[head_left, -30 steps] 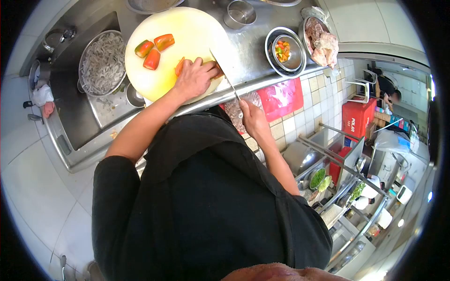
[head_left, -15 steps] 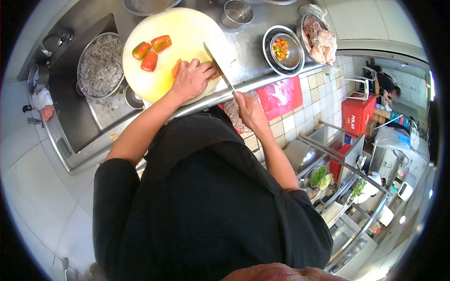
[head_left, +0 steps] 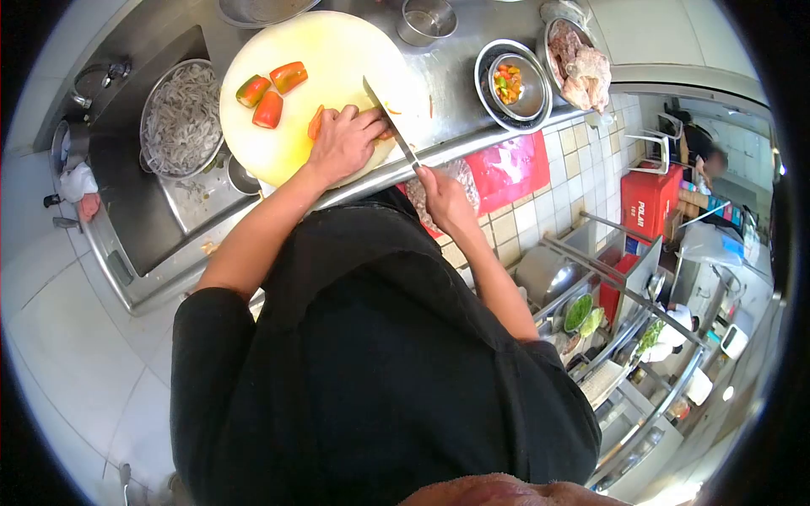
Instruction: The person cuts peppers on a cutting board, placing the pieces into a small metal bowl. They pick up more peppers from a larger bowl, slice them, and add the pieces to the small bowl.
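Note:
My right hand (head_left: 442,196) is wrapped round the handle of a kitchen knife (head_left: 390,120). Its blade crosses the right part of a round, pale yellow cutting board (head_left: 337,51). My left hand (head_left: 344,143) presses down on a piece of orange-red pepper (head_left: 315,123), mostly covered by the fingers and right beside the blade. Small cut bits lie just past the blade. Three larger red-and-green pepper pieces (head_left: 267,110) rest on the board's left half.
Left of the board, a colander (head_left: 181,118) of pale shreds sits in the sink. To the right are a metal bowl (head_left: 516,88) of diced peppers and a bowl of raw poultry (head_left: 580,67). An empty metal pot (head_left: 427,22) stands behind. Two people work far right.
Small orange bits now show to the right of the blade. The knife and my right hand have shifted slightly left; my left hand holds its place on the pepper.

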`<state>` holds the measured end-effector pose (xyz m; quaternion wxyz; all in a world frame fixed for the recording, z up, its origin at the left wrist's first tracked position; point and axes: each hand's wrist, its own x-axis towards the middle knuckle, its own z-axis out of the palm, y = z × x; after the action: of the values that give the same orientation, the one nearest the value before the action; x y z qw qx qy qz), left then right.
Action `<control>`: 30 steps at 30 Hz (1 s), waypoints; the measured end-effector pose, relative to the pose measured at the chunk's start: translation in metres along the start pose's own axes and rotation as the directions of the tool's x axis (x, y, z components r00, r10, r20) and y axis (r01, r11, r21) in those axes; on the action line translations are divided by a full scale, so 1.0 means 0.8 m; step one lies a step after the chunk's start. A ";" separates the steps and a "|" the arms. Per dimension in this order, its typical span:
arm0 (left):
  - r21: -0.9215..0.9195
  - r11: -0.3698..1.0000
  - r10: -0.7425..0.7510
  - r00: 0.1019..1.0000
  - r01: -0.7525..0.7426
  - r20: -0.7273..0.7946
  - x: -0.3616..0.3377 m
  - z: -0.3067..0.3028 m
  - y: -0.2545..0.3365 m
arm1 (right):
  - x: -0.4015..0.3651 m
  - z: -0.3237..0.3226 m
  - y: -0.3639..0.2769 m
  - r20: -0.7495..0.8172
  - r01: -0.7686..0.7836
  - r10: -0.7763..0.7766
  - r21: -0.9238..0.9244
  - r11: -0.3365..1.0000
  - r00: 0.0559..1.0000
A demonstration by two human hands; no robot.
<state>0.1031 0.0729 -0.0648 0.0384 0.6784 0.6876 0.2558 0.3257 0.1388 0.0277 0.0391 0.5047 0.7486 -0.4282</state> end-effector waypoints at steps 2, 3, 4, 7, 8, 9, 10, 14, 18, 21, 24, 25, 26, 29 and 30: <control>-0.025 1.000 -0.016 1.000 0.016 0.012 0.000 0.005 -0.005 | 0.010 -0.003 -0.002 0.041 -0.037 0.036 0.038 0.999 0.999; -0.019 1.000 -0.015 1.000 0.015 0.014 -0.001 0.004 -0.006 | 0.011 -0.002 -0.005 0.064 -0.056 0.052 0.060 0.997 0.997; -0.015 1.000 -0.012 1.000 0.013 0.018 -0.001 0.003 -0.005 | 0.003 -0.010 -0.013 0.055 -0.051 0.048 0.038 0.998 0.997; -0.006 1.000 -0.006 1.000 0.006 -0.012 0.000 0.003 -0.007 | -0.012 -0.013 -0.011 0.066 -0.079 0.077 0.026 0.997 0.995; -0.006 1.000 0.001 1.000 -0.001 -0.023 -0.001 0.004 -0.006 | -0.013 -0.010 -0.009 0.067 -0.086 0.085 0.016 0.996 0.994; -0.029 1.000 -0.002 1.000 0.002 -0.022 -0.003 0.005 -0.006 | -0.006 -0.001 -0.006 0.057 -0.085 0.084 0.002 0.996 0.995; -0.049 0.999 -0.004 1.000 0.002 -0.025 -0.004 0.007 -0.008 | -0.001 0.002 -0.006 0.044 -0.079 0.080 -0.012 0.997 0.996; -0.075 0.997 -0.014 1.000 0.012 -0.020 -0.002 0.006 -0.010 | -0.003 -0.009 -0.021 0.058 -0.062 0.059 0.050 0.997 0.997; -0.057 0.998 -0.008 0.997 0.003 -0.080 -0.001 0.002 -0.005 | -0.016 -0.003 -0.015 -0.009 0.021 -0.021 0.026 0.999 1.000; -0.073 0.997 -0.009 0.996 0.002 -0.091 0.001 0.002 -0.005 | 0.001 0.003 -0.017 0.054 -0.057 0.054 0.059 0.997 0.997; -0.061 0.998 -0.012 0.997 0.007 -0.079 0.000 0.002 -0.007 | -0.008 -0.008 -0.033 0.083 -0.102 0.096 0.073 0.992 0.992; -0.051 0.999 -0.015 0.997 0.011 -0.076 0.000 0.003 -0.008 | -0.015 -0.013 -0.037 0.075 -0.098 0.093 0.064 0.993 0.993; -0.045 0.999 -0.022 0.997 0.019 -0.068 -0.002 0.005 -0.007 | -0.017 -0.009 -0.030 0.057 -0.073 0.069 0.077 0.994 0.996; -0.092 0.996 -0.023 0.990 0.010 -0.142 -0.002 0.007 -0.007 | -0.013 0.008 -0.016 0.035 -0.066 0.064 0.059 0.996 0.997; -0.103 0.995 -0.025 0.990 0.010 -0.140 -0.002 0.008 -0.007 | -0.003 0.015 -0.015 0.029 -0.063 0.062 0.060 0.996 0.998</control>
<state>0.1006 0.0736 -0.0735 0.0266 0.6498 0.6807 0.3373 0.3130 0.1276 0.0286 0.0473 0.5229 0.7183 -0.4564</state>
